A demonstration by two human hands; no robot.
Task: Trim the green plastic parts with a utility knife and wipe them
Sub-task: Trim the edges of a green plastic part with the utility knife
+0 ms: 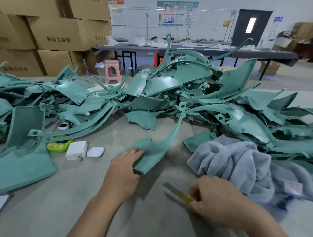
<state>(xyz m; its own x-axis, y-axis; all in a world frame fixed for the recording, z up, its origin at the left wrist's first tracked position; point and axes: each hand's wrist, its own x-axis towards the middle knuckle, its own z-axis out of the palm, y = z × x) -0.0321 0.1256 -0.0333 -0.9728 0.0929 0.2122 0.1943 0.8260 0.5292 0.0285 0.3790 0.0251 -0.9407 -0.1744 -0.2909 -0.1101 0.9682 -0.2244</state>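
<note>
Fingers of the left hand (pixel 124 166) clasp the part (pixel 152 152), likely steadying it for trimming; the right hand (pixel 213 196) grips the knife (pixel 177 192), blade aimed toward those fingers.

Upper cardboard box (pixel 58 39): a row of dark Chinese characters on its side, seemingly upside down; not surely readable.
Neighbouring box (pixel 100 38): the same kind of print, partly cut off at its corner.
Lower box (pixel 16 69): a similar dark row, blurred.
Teal wall banner (pixel 177 3): pale lettering, too small to read.
Chart poster (pixel 171 18): coloured diagrams and headings, illegible.
Red-headed poster (pixel 115 2): white heading, unreadable.
Yellow sign (pixel 226 23) by the dark door: text unclear.
Blue notice (pixel 278 19): lettering too small to read.
</note>
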